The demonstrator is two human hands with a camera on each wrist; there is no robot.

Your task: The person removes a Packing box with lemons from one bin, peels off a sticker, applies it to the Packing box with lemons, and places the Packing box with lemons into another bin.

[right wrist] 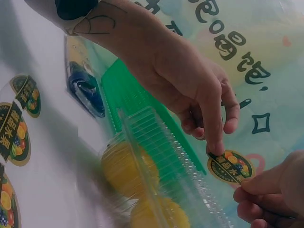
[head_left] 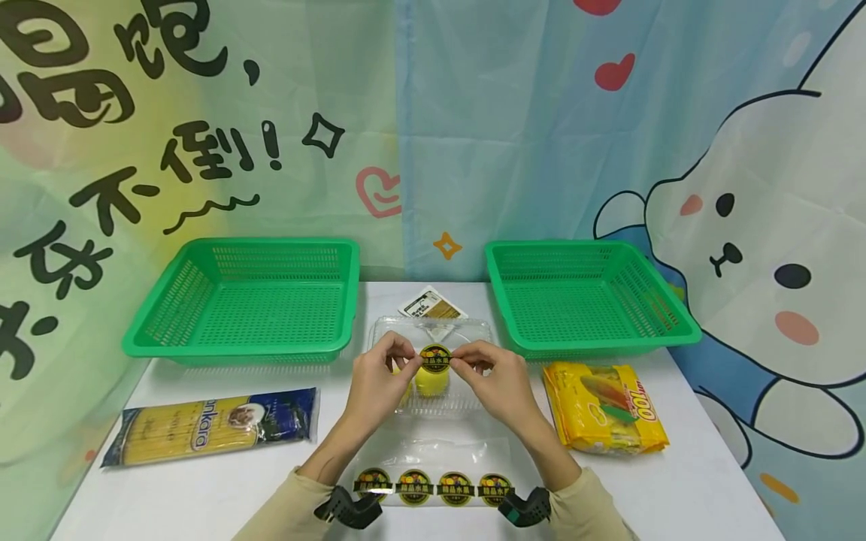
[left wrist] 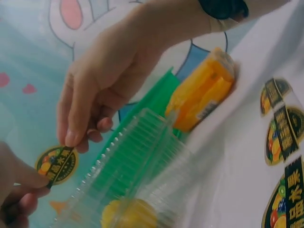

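Between both hands, over the clear plastic clamshell box (head_left: pixel 467 398), a round black-and-gold fruit sticker (head_left: pixel 435 358) is held up by its two side tabs. My left hand (head_left: pixel 384 376) pinches the left tab with thumb and forefinger, while my right hand (head_left: pixel 497 376) pinches the right tab the same way. Inside the box, yellow round fruits (right wrist: pixel 129 168) show through the plastic. Nearer to me lies a clear backing sheet (head_left: pixel 440 451), with a row of several matching stickers (head_left: pixel 455 488) along its front edge.
Green baskets stand at the back left (head_left: pixel 237 353) and back right (head_left: pixel 602 346). A pack of spaghetti (head_left: pixel 210 427) lies on the left, and a yellow snack package (head_left: pixel 604 409) on the right. Behind the box is a small flat packet (head_left: pixel 431 304). A printed curtain (head_left: pixel 460 150) hangs behind.
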